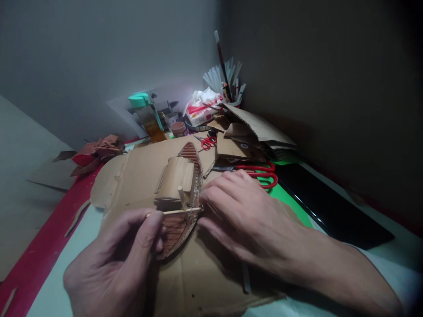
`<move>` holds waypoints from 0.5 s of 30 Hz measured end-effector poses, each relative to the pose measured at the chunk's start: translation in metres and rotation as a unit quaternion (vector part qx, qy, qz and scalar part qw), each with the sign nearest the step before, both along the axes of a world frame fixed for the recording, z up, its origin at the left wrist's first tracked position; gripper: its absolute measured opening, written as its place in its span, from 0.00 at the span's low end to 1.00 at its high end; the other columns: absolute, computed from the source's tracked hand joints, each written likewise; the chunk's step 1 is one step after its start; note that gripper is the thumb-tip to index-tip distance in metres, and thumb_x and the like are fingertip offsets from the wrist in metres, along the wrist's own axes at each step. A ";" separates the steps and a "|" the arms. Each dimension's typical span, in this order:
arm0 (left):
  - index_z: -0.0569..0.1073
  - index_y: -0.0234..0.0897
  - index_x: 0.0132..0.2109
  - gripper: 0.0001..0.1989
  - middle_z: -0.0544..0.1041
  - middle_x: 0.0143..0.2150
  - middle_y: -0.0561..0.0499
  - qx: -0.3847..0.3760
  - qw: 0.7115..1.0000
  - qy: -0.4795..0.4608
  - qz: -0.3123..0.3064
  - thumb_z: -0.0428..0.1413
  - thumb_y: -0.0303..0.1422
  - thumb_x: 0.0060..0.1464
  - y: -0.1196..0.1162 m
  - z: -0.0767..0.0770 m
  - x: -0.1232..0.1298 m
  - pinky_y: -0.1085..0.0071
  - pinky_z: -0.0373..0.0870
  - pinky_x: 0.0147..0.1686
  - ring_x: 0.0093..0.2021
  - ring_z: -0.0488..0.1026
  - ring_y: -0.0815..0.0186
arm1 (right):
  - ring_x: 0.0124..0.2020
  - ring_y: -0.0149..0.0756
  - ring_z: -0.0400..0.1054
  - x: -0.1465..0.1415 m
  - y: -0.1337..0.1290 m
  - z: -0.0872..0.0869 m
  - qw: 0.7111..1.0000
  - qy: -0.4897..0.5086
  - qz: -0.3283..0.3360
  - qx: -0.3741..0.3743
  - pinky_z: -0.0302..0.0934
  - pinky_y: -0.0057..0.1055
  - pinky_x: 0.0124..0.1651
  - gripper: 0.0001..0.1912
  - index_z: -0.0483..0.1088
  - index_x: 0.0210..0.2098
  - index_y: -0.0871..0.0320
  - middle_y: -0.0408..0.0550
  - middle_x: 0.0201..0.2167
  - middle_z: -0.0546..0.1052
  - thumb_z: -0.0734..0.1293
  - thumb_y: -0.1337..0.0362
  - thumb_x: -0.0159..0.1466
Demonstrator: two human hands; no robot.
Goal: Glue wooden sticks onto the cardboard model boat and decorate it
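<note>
Your left hand (112, 259), nearest the camera, pinched a thin wooden stick (180, 211) between thumb and forefinger, holding it level across the cardboard boat model (181, 193). Your right hand (238, 211) lay just right of the boat, fingers loosely spread and their tips touching its hull where the stick's far end met it; whether it gripped anything could not be told. The boat sat on a flat sheet of cardboard (132, 176), bow pointing away from you. Just beyond the boat's right side lay large red-handled scissors (257, 172), and past its bow a smaller red pair (207, 141). Farther behind the boat stood a teal-capped bottle (147, 115), a tissue pack (201, 110) and a cup of brushes and sticks (228, 86), with stacked cardboard pieces (254, 132) right of the bow.
</note>
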State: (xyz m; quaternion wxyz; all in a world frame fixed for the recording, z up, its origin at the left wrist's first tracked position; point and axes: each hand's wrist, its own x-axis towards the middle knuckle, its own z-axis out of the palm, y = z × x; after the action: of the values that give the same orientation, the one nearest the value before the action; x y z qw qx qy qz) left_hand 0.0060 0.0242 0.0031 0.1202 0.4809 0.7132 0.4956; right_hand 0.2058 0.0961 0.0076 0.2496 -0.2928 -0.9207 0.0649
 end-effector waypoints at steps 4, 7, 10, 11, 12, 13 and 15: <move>0.78 0.50 0.33 0.08 0.77 0.24 0.59 -0.008 1.000 -0.015 0.005 0.63 0.46 0.53 0.000 0.004 0.003 0.69 0.65 0.31 0.28 0.72 0.67 | 0.42 0.44 0.60 0.001 0.002 -0.004 1.000 -0.011 0.007 0.017 0.55 0.42 0.47 0.08 0.69 0.45 0.61 0.51 0.42 0.72 0.60 0.66 0.71; 0.78 0.49 0.32 0.09 0.77 0.25 0.59 -0.005 1.000 -0.009 0.006 0.63 0.46 0.52 0.000 0.005 0.004 0.69 0.64 0.31 0.29 0.72 0.66 | 0.44 0.45 0.62 0.000 0.002 -0.003 1.000 -0.003 0.018 0.009 0.55 0.43 0.48 0.10 0.70 0.46 0.63 0.54 0.43 0.72 0.59 0.71 0.69; 0.77 0.48 0.31 0.09 0.77 0.25 0.59 -0.006 1.000 -0.002 0.001 0.63 0.46 0.53 0.000 0.005 0.003 0.68 0.64 0.31 0.29 0.72 0.66 | 0.44 0.46 0.62 0.001 0.002 -0.002 1.000 0.003 0.023 0.011 0.55 0.44 0.49 0.11 0.71 0.45 0.64 0.55 0.43 0.73 0.58 0.73 0.69; 0.77 0.48 0.31 0.09 0.77 0.25 0.59 -0.007 1.000 -0.005 -0.001 0.63 0.46 0.53 0.000 0.004 0.002 0.68 0.64 0.31 0.29 0.72 0.66 | 0.44 0.46 0.62 0.001 0.002 -0.002 1.000 0.003 0.023 0.013 0.55 0.44 0.49 0.11 0.71 0.45 0.64 0.55 0.43 0.73 0.58 0.72 0.69; 0.78 0.48 0.31 0.09 0.77 0.25 0.59 -0.008 1.000 -0.006 -0.001 0.63 0.45 0.53 0.000 0.004 0.001 0.68 0.64 0.30 0.29 0.72 0.66 | 0.44 0.46 0.62 0.002 0.002 -0.003 1.000 0.003 0.024 0.014 0.55 0.45 0.50 0.11 0.71 0.45 0.64 0.55 0.43 0.73 0.58 0.72 0.69; 0.78 0.48 0.31 0.09 0.77 0.25 0.59 -0.005 1.000 -0.004 -0.002 0.63 0.46 0.53 0.000 0.003 0.000 0.68 0.64 0.30 0.29 0.72 0.66 | 0.44 0.47 0.62 0.003 0.002 -0.003 1.000 0.006 0.023 0.014 0.55 0.45 0.50 0.11 0.71 0.46 0.64 0.55 0.43 0.73 0.58 0.72 0.68; 0.78 0.48 0.31 0.09 0.77 0.24 0.59 0.001 1.000 0.010 -0.004 0.62 0.46 0.53 0.000 0.001 -0.002 0.70 0.65 0.29 0.28 0.72 0.67 | 0.45 0.47 0.62 0.004 0.001 -0.004 1.000 0.008 0.028 0.008 0.56 0.45 0.50 0.12 0.71 0.46 0.64 0.55 0.43 0.73 0.59 0.72 0.67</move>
State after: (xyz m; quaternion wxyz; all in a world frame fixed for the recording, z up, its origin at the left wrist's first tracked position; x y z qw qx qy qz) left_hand 0.0043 0.0246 0.0039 0.1146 0.4888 0.7120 0.4910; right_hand 0.2098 0.0973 0.0039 0.2574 -0.2647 -0.9270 0.0663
